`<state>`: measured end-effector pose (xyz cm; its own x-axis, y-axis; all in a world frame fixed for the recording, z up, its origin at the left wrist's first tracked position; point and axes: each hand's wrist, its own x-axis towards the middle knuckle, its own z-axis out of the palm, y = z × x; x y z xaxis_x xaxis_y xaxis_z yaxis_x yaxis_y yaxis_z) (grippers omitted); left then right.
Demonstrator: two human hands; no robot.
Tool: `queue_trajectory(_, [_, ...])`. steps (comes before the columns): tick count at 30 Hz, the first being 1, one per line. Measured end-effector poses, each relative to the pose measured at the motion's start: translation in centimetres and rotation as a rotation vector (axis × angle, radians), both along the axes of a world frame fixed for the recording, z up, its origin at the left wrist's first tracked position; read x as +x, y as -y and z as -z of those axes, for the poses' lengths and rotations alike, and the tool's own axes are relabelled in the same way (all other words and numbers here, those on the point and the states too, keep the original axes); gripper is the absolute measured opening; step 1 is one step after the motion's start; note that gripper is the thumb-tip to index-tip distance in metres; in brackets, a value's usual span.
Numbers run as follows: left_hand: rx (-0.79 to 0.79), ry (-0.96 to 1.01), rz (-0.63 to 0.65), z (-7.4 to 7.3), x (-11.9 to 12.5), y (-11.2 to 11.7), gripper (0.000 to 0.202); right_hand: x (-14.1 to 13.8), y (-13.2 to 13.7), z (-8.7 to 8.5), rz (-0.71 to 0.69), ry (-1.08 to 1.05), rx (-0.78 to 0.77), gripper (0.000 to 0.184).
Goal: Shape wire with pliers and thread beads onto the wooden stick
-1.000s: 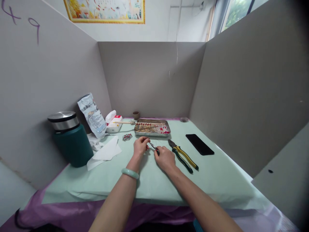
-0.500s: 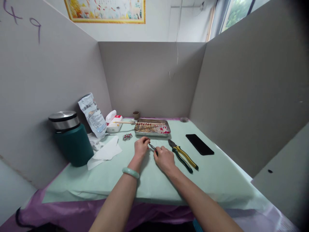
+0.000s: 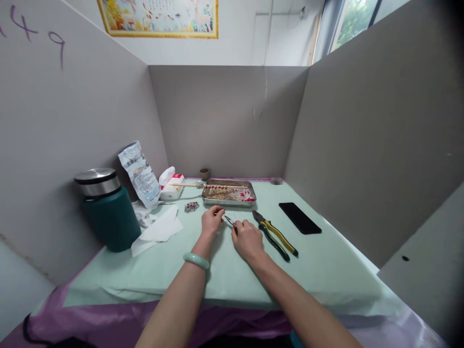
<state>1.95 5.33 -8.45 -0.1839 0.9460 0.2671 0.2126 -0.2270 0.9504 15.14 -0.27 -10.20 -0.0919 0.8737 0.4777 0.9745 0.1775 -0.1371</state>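
My left hand (image 3: 211,221) rests on the pale green table cover with its fingers pinched together on something too small to make out. A jade bangle (image 3: 196,260) sits on that wrist. My right hand (image 3: 248,239) is closed round a small pair of pliers (image 3: 229,222) whose tip points at the left fingertips. Just beyond both hands lies a metal tray (image 3: 229,195) holding red and gold beads, with a wooden stick (image 3: 203,185) strung with red beads across its far rim.
Yellow-handled pliers (image 3: 274,233) lie right of my right hand, a black phone (image 3: 299,217) further right. A beaded piece (image 3: 191,207), white paper (image 3: 157,230), a green flask (image 3: 106,209), a packet (image 3: 139,173) and a tissue box (image 3: 171,185) stand left. Grey partitions enclose the table.
Both hands have stayed almost in place; the left fingers have shifted slightly at the plier tip. The view has tilted a little.
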Motion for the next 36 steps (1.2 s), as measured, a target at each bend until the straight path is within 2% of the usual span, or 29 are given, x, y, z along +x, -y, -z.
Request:
queue_trajectory(6, [-0.058,0.262,0.069,0.2,-0.1,0.1,0.026,0.4,0.3,-0.4,0.031,-0.090,-0.005,0.021])
queue_trajectory(10, [-0.058,0.370,0.100,0.2,-0.1,0.0,0.030,0.6,0.3,-0.6,0.043,-0.141,-0.009,0.023])
queue_trajectory(19, [-0.060,0.481,0.160,0.2,-0.2,-0.3,0.024,0.7,0.2,-0.7,0.004,-0.182,-0.014,0.023])
queue_trajectory(27, [-0.128,0.615,0.191,0.2,-0.2,-0.2,0.022,0.9,0.0,-0.5,-0.059,-0.218,0.013,0.023])
queue_trajectory(36, [-0.166,0.645,0.181,-0.1,-0.2,0.1,0.020,1.1,-0.2,-0.4,-0.088,-0.226,0.009,0.023])
